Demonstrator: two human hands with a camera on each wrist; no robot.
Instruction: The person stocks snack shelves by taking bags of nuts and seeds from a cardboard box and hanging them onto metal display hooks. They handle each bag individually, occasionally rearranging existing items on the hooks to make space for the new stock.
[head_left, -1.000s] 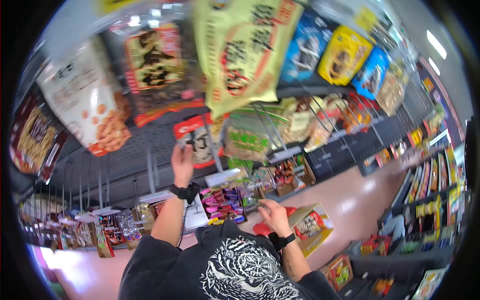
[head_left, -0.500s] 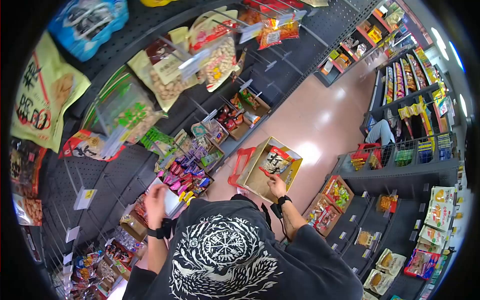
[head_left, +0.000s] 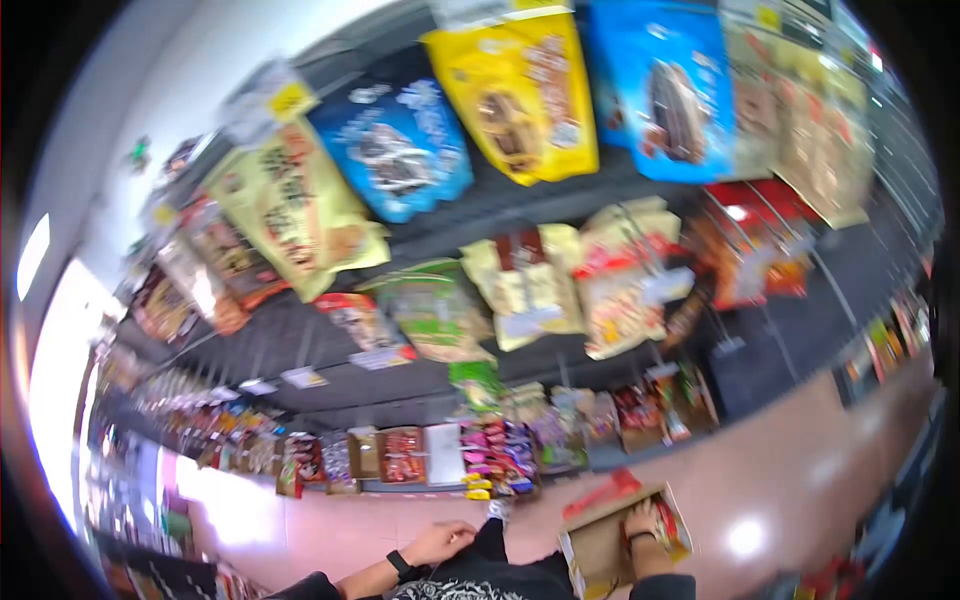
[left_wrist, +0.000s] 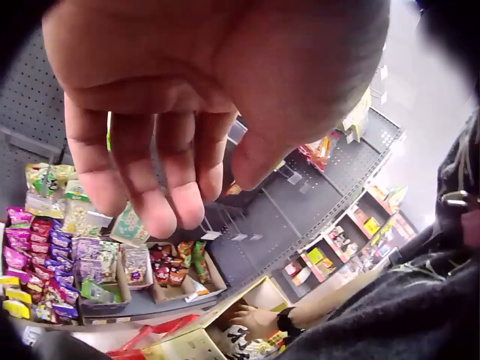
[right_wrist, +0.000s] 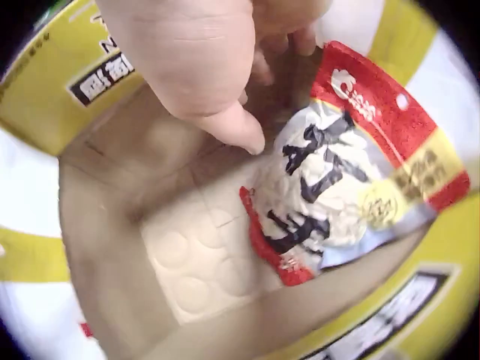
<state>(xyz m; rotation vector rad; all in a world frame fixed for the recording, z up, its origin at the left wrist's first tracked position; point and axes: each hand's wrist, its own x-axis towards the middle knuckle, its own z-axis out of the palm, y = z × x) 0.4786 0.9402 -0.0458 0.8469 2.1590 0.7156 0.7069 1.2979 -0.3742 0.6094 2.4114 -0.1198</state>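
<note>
My right hand [head_left: 643,518] reaches down into a yellow cardboard box [right_wrist: 45,97]. In the right wrist view its thumb is stretched beside a red and white snack bag [right_wrist: 337,176] with bold black characters. The bag leans against the box wall, and some of my fingers are hidden behind the thumb. Past the lower shelf, my left hand [head_left: 440,543] hangs in front of my body with nothing in it. Its fingers [left_wrist: 176,176] droop loosely in the left wrist view.
Hanging snack bags, including a yellow one [head_left: 520,100] and a blue one [head_left: 665,90], fill the pegboard rack ahead. Under them stand trays of small packets [head_left: 495,455] and a white box [head_left: 444,455]. A red plastic piece [head_left: 605,492] lies beside the yellow box on the pink floor [head_left: 350,525].
My left hand has come away from a red bag on the rack and dropped toward my body. My right hand has moved into the box. The head view has swung across the rack.
</note>
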